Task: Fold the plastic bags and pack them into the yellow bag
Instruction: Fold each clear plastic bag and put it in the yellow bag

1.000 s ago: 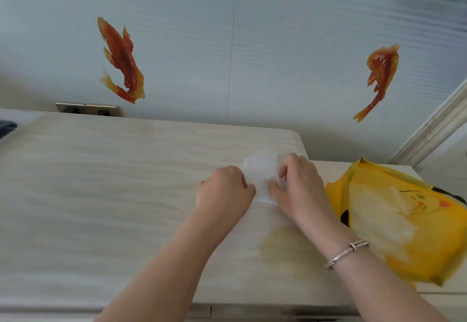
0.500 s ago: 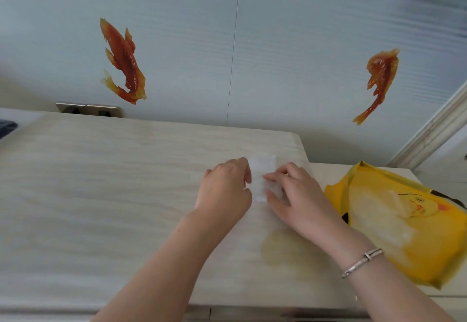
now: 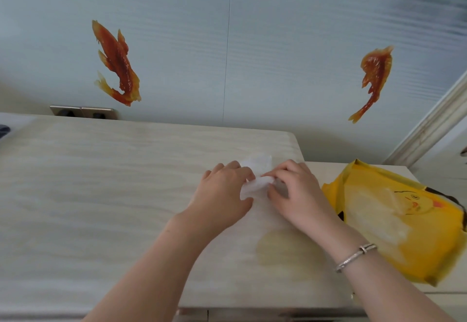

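In the head view, a small, partly folded translucent white plastic bag (image 3: 256, 174) lies on the pale wood-grain bench (image 3: 101, 195), toward its far right part, and both hands meet over it. The left hand (image 3: 225, 193) rests palm-down at the bag's left edge, its fingers curled over the plastic and its thumb lying along the near side, so its grip looks pinched on the bag's left end. The right hand (image 3: 295, 190) comes in from the right with its fingers bent, the tips pressing on a raised fold of the bag, thumb tucked beneath; its grip pinches the bag's right end. The two hands are nearly touching across the fold. A silver bracelet (image 3: 355, 257) circles the right wrist. Just to the right of the right forearm, the yellow bag (image 3: 404, 223) with a duck face printed on it lies flat on a lower surface beside the bench, something pale showing through it. On the pale blue wall (image 3: 278, 44) behind are two orange fish stickers, the left fish sticker (image 3: 117, 65) and the right fish sticker (image 3: 374, 79), and a wall socket (image 3: 83, 112) sits just above the bench's far edge.
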Demonstrator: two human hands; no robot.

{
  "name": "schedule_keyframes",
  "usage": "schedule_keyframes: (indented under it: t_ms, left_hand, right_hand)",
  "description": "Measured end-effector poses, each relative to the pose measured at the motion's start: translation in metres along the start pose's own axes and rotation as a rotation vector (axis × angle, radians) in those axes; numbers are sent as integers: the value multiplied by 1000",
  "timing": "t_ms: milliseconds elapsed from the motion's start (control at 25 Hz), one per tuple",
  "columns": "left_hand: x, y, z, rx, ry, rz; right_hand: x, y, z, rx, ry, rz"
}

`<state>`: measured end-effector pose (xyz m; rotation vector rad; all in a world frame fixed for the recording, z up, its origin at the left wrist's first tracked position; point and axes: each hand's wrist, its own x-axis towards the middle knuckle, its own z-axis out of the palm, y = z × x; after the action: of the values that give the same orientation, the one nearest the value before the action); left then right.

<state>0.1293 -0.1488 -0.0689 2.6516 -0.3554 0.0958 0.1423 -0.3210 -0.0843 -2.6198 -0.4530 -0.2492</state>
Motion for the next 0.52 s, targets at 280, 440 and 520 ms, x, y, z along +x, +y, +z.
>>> schedule_keyframes:
  t_ms: [280, 440, 520]
  left_hand:
    - [13, 6, 3, -332, 29, -246]
    - [20, 4, 9, -288, 51, -335]
    - [20, 5, 9, -254, 100, -351]
  right_hand:
    - [9, 2, -4, 378, 87, 281]
    - [18, 3, 2, 382, 116, 357]
    - [21, 2, 6, 324, 132, 372]
